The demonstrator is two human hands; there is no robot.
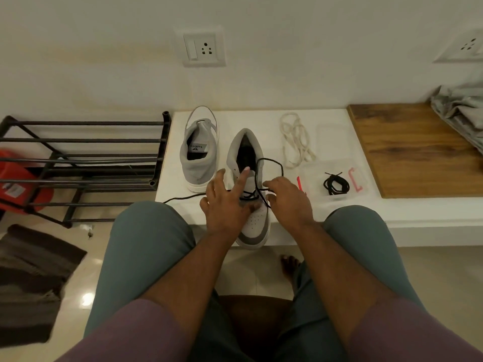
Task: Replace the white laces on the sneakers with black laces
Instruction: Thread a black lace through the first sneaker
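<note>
A grey and white sneaker [254, 226] lies on the white ledge [326, 210], toe toward me, with a black lace [271, 162] partly threaded and looping above its tongue. My left hand [224, 202] rests on the sneaker with fingers spread, the index finger pressing the tongue. My right hand [287, 197] pinches the black lace beside the eyelets. One lace end [180, 198] trails left off the ledge. The second sneaker [200, 150] stands behind, unlaced. Removed white laces [295, 139] lie to the right. A coiled black lace [336, 185] sits in a clear plastic box [311, 176].
A black metal shoe rack [78, 163] stands left of the ledge, with a red object [18, 184] behind it. A wooden board [418, 147] covers the ledge's right part, grey cloth [460, 111] on it. A dark mat [31, 280] lies on the floor.
</note>
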